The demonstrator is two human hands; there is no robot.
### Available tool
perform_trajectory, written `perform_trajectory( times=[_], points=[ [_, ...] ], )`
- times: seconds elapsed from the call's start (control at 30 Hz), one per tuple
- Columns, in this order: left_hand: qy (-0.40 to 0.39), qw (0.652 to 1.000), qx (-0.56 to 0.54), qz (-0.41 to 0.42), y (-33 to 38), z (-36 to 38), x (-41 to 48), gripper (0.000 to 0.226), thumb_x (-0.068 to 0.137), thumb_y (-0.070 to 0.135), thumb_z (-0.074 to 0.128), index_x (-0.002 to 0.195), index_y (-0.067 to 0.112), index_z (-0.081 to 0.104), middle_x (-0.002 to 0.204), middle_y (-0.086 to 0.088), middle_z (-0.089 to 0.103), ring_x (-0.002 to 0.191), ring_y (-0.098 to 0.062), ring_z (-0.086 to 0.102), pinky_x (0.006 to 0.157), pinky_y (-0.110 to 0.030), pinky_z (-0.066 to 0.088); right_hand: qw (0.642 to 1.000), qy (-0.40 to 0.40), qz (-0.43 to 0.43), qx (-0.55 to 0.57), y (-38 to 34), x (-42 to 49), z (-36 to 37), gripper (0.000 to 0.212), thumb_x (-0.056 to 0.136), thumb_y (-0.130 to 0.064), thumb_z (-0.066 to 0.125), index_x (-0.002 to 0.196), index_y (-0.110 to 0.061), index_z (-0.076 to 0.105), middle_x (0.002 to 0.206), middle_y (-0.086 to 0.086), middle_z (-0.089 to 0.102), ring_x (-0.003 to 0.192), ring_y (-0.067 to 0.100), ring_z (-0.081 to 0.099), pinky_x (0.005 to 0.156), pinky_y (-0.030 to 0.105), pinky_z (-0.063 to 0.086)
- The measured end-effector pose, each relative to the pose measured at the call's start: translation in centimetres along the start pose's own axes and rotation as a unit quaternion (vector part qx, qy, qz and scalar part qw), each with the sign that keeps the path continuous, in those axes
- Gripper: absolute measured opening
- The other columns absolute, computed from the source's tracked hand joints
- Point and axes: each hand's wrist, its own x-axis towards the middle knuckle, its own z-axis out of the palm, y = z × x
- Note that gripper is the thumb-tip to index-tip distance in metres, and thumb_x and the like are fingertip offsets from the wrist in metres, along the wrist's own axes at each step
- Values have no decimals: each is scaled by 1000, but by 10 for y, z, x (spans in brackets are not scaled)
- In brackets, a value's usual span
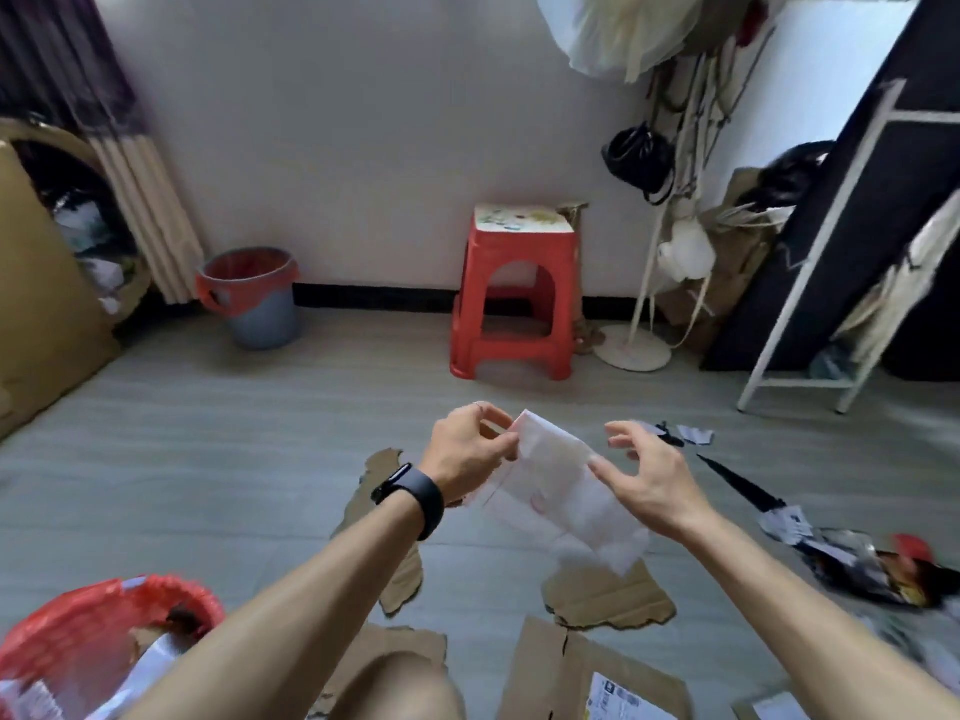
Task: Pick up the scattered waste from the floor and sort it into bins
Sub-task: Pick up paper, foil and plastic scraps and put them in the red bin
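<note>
A white sheet of paper (pixel 558 493) with faint red print hangs in the air in front of me. My left hand (pixel 467 449) pinches its top left corner. My right hand (pixel 647 472) is at its right edge, fingers spread, the thumb touching the paper. Torn brown cardboard pieces (pixel 605 595) lie on the grey floor below. A bin lined with a red bag (pixel 78 646) stands at the lower left, holding paper and cardboard. A grey bin with a red liner (pixel 254 298) stands by the far wall. Crumpled plastic wrappers (pixel 857 558) lie at the right.
A red plastic stool (pixel 514 293) stands against the wall. A large cardboard box (pixel 36 304) sits at the left. A white fan stand (pixel 634 345), a black panel with a white frame (pixel 810 283) and bags crowd the right corner. Small scraps (pixel 685 436) lie near my right hand.
</note>
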Motion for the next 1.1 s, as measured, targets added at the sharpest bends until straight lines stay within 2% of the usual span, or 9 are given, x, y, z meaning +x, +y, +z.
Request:
perform_trajectory(
  times=[0.13,0.23,0.3,0.43,0.67,0.8,0.9,1.03,1.1],
  points=[
    [21,984,-162,-67,26,34,20,22,89,12,63,110,17,60,78,-4,73,58,-14,61,50,-19,45,998,-55,20,4,22,-13,-14,90,74,-78,64,148,-34,38,148,-5,45,137,19,38,111,43,37],
    [3,965,-229,-127,35,51,31,20,92,9,60,109,16,67,79,-2,70,57,-13,56,51,-20,38,995,-92,20,18,34,-17,-24,106,63,-81,71,151,-39,31,152,-6,38,141,17,34,115,43,34],
    [-13,955,-250,-161,35,59,33,20,91,11,61,106,18,71,79,1,71,59,-12,55,55,-21,38,997,-75,14,-8,48,-14,-27,81,74,-61,75,144,-39,42,143,-8,49,135,15,44,110,39,41],
    [-29,949,-256,-180,18,66,32,19,88,13,64,104,19,73,80,5,72,68,-13,56,61,-24,40,999,17,32,-18,69,-9,-31,7,91,-42,59,93,-38,65,100,-14,73,100,12,67,88,37,56],
    [-127,988,-48,-67,-5,64,27,35,82,24,77,115,32,69,116,3,61,107,-14,58,77,-24,44,962,-71,67,257,81,-10,-44,6,91,-23,73,94,-18,72,88,-12,72,78,-7,62,68,6,44],
    [-160,985,8,-60,-12,69,26,58,82,40,78,135,37,54,139,5,45,129,-19,44,101,-37,46,905,-75,98,406,95,-9,-47,6,89,-11,73,93,-14,74,94,-1,72,91,12,66,90,25,50],
    [-183,981,14,-56,-10,76,27,57,84,42,76,136,38,54,136,7,49,135,-21,42,107,-41,44,860,-91,137,484,97,-12,-54,10,90,-5,68,99,-9,71,93,3,71,85,13,68,76,21,55],
    [-177,983,34,-45,-6,85,29,53,86,41,74,135,34,56,134,1,54,121,-22,56,94,-36,50,831,-138,162,514,101,-21,-63,16,84,-13,74,101,-13,72,94,7,69,84,20,67,78,33,52],
    [-171,984,27,-32,-1,88,27,31,92,39,67,120,25,67,117,3,65,104,-30,55,72,-28,55,818,-147,169,530,102,-23,-64,15,84,-13,72,99,-13,72,93,9,70,82,23,67,77,36,52]
  ],
)
